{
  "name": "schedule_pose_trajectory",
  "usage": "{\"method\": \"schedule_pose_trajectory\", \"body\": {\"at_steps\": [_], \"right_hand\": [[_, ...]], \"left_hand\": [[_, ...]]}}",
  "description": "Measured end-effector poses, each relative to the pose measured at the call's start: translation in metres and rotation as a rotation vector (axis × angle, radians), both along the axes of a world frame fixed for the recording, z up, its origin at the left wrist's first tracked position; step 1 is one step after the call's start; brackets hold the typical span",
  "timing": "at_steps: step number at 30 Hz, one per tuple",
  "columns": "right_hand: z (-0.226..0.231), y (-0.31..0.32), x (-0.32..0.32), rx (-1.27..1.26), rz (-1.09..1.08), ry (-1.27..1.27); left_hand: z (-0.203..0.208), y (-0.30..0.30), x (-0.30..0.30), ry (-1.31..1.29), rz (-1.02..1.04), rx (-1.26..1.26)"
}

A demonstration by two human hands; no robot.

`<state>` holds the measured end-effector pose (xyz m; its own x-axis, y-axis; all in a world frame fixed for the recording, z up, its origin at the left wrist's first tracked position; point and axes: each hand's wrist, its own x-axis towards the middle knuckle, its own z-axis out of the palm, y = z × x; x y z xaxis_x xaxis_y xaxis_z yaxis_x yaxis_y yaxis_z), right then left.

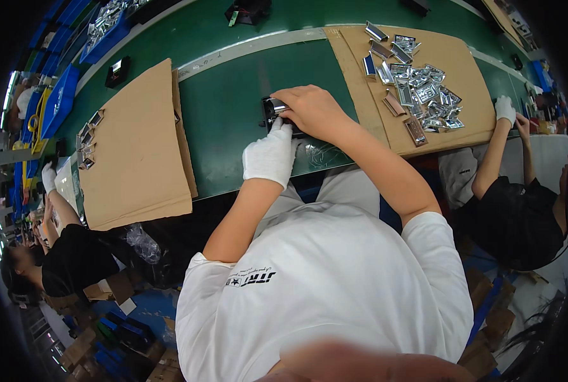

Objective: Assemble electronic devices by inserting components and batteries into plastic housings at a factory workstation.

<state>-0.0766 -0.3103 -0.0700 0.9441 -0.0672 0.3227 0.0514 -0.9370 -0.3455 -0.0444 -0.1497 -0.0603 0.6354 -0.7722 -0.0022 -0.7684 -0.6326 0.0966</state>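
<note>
Both my hands meet at a small black device [266,117] with a shiny silver metal part [276,106] at its top, over the green work surface [214,95]. My left hand [270,153], in a white glove, grips the device from the near side with its fingers closed. From the right, my bare right hand [312,111] curls its fingers over the silver part. My fingers hide much of the device. A loose heap of silver metal casings [427,94], with a few copper-toned ones, lies to the right on a cardboard sheet [468,70].
Another cardboard sheet [137,140] lies at the left, with several metal casings [88,137] along its far-left edge. Beyond stand a small black box [117,72], a black item [248,11] and a blue bin [60,102]. Co-workers sit on both sides, one gloved hand [504,109] near the right cardboard.
</note>
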Motion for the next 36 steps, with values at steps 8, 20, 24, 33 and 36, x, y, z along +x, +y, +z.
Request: {"method": "schedule_pose_trajectory", "body": {"at_steps": [8,20,24,33,36], "right_hand": [[0.004,0.000,0.001,-0.024,-0.005,0.039],[0.014,0.003,0.007,-0.089,0.003,0.141],[0.015,0.000,0.006,-0.098,-0.004,0.154],[0.015,-0.003,0.007,0.005,0.031,0.122],[0.027,-0.001,0.013,0.115,-0.064,0.274]], "left_hand": [[0.005,0.000,0.013,0.167,-0.095,0.102],[0.009,0.011,0.022,0.302,-0.186,-0.015],[0.002,0.011,0.023,0.292,-0.201,-0.022],[-0.004,0.013,0.017,0.245,-0.149,-0.029],[-0.008,0.014,0.016,0.214,-0.182,-0.080]]}}
